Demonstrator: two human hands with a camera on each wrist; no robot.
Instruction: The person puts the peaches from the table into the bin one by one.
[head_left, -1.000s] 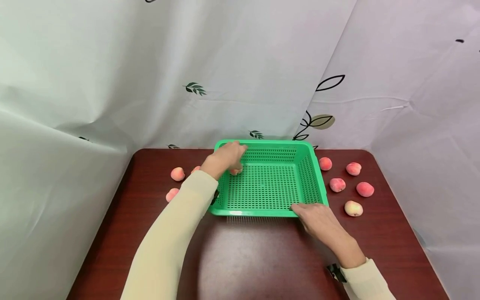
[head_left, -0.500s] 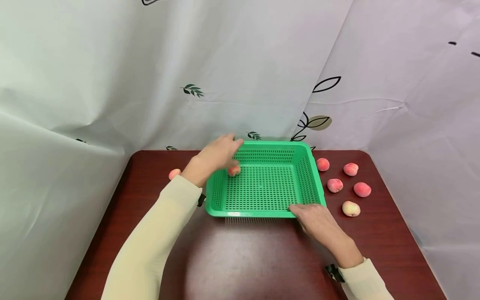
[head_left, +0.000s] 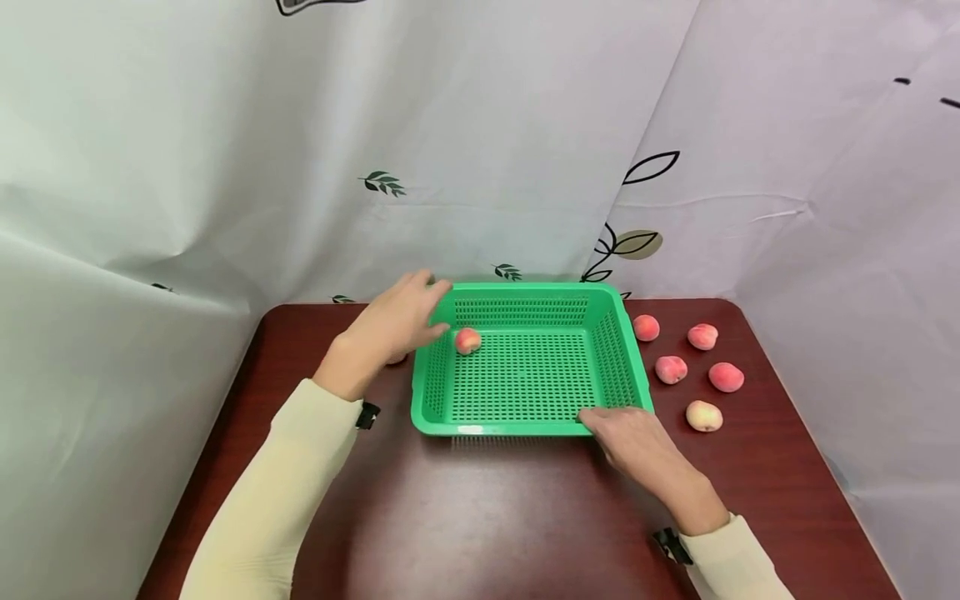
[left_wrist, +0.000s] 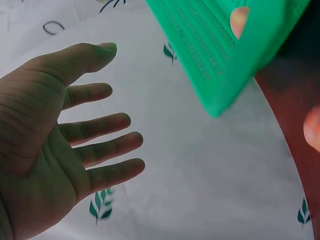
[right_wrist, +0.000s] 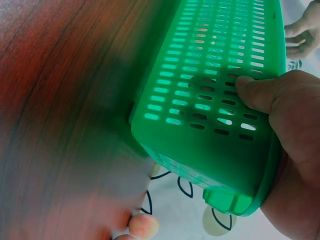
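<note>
A green plastic basket (head_left: 525, 428) with slotted walls stands on the table, and one peach (head_left: 467, 341) lies in its back left part. My left hand (head_left: 390, 321) is above the table by the basket's left rim, holding nothing. In the left wrist view its fingers (left_wrist: 107, 129) are spread and nearly straight, apart from the basket. At the basket's front right corner, my right hand (head_left: 633, 437) grips the rim. The right wrist view shows the thumb (right_wrist: 255, 92) against the slotted outer wall; the other fingers are hidden.
Several peaches (head_left: 671, 369) lie loose on the dark red-brown table (head_left: 465, 517) right of the basket. A peach (head_left: 397, 359) is mostly hidden beneath my left hand. White curtains (head_left: 480, 150) with leaf prints enclose the back and sides.
My left hand has let go of the peach inside the basket and drawn back left, out over the rim. The right hand keeps its grip on the rim.
</note>
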